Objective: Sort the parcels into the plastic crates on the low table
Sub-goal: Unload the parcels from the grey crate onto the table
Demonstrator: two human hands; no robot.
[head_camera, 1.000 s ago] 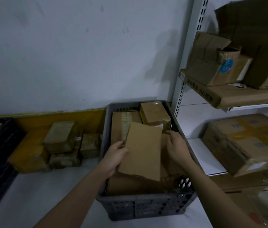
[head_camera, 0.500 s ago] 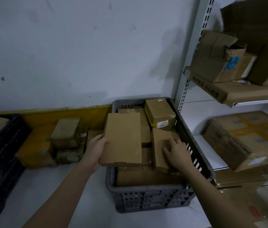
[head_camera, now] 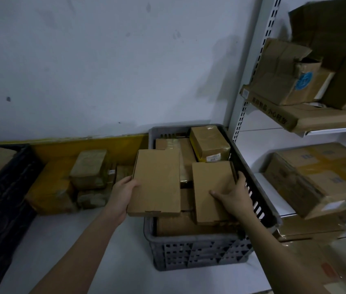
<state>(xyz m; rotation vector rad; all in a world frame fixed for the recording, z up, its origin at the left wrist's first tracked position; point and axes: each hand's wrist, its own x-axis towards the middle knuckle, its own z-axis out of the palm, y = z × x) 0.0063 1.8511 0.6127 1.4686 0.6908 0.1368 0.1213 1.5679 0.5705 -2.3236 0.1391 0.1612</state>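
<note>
While left hand grips one flat cardboard mailer box over the grey crate rim at 9 o'clock, right hand pinches another inside (3 o'clock). Likely light, stiff; hold by the edges.

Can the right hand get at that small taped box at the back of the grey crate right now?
Probably not right away: the right hand grips a flat carton in the grey crate. The small taped box itself lies uncovered behind it.
</note>
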